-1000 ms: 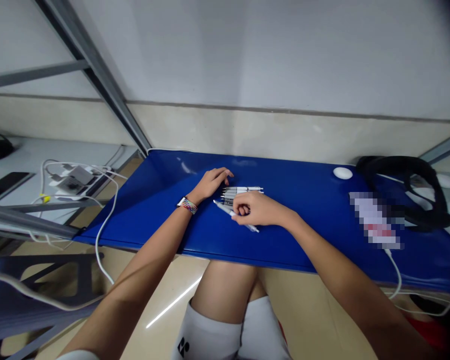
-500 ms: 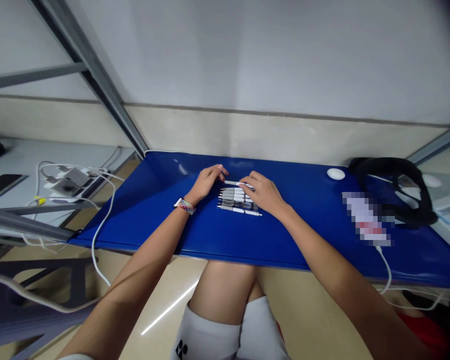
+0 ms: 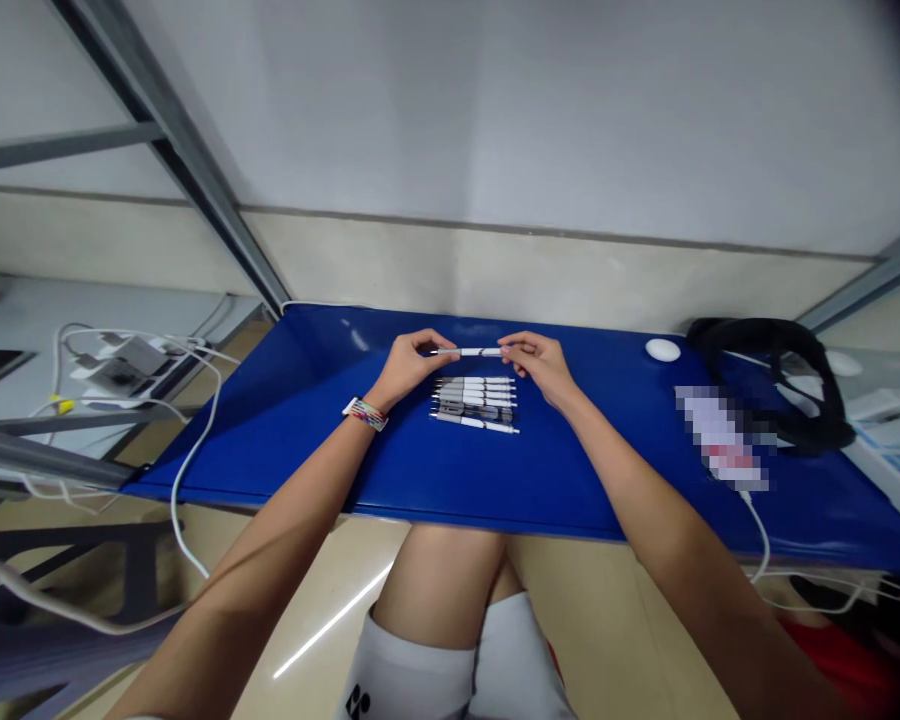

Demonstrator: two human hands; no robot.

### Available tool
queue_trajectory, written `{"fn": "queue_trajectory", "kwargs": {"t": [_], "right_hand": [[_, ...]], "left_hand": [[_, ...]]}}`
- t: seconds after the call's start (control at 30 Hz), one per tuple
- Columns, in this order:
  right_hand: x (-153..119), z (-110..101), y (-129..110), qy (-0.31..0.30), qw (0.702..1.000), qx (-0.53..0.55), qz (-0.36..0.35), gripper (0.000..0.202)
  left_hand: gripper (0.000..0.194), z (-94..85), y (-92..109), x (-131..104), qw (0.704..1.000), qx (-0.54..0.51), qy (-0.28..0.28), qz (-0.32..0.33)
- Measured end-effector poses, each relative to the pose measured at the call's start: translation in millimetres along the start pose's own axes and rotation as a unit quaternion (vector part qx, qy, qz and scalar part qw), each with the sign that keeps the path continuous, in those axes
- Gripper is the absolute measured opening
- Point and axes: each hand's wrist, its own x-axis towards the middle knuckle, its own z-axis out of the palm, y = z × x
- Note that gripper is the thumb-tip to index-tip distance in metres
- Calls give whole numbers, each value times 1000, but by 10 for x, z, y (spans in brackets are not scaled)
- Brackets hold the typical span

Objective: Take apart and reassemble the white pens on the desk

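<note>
A white and grey pen (image 3: 480,352) is stretched level between my two hands, above the blue tabletop. My left hand (image 3: 411,365) pinches its grey tip end between thumb and fingers. At the other end, the fingertips of my right hand (image 3: 538,362) are closed on the white barrel. Just below lies a stack of several similar pens (image 3: 474,398), side by side, their tips pointing left. The nearest pen in this row sits slightly tilted. A patterned band (image 3: 365,413) is around my left wrist.
At the right of the blue table (image 3: 285,440) are a white oval object (image 3: 662,350), a black strap-like headset (image 3: 832,390) and a blurred-out device (image 3: 722,440) with a white cable. White cables and chargers (image 3: 124,370) lie on the left table. A wall stands behind.
My left hand has closed on the tip end of the pen. My right hand has moved up, away from the row, and now grips the pen's other end. The view has shifted slightly.
</note>
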Motion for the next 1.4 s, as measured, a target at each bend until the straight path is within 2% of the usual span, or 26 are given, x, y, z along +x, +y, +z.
{"fn": "queue_trajectory", "kwargs": {"t": [0.1,0.3,0.63,0.8,0.93,0.97,1.07,1.17,1.23,1.33,1.4], "right_hand": [[31,-23,49,15,998,61,26,34],[26,20,75,18,993,113,24,28],[19,37,73,18,998,44,-42,28],[6,41,87,9,998,15,-67,29],[0,57,83,4,997,9,-71,29],[2,59,84,7,997,12,-71,29],[15,51,92,17,998,20,-61,30],[22,38,90,19,998,24,-49,29],[16,39,81,13,999,27,-44,28],[1,53,65,4,999,27,-46,27],[-4,60,59,5,998,30,-47,27]], "left_hand": [[24,7,-19,7,1000,4,9,-2],[25,4,-33,5,1000,13,-1,-5],[29,14,-37,17,998,-62,-17,-25],[40,3,-22,8,995,-82,-41,-33],[53,-8,-7,4,997,-54,-28,-37],[52,-8,-5,6,998,-46,-24,-37],[31,-4,-5,16,998,-55,-17,-26],[36,-14,-10,27,998,-70,-8,-4],[31,-32,-8,28,999,-44,1,-5],[51,-63,-2,24,999,2,10,-32],[53,-75,-4,22,999,-4,15,-39]]}}
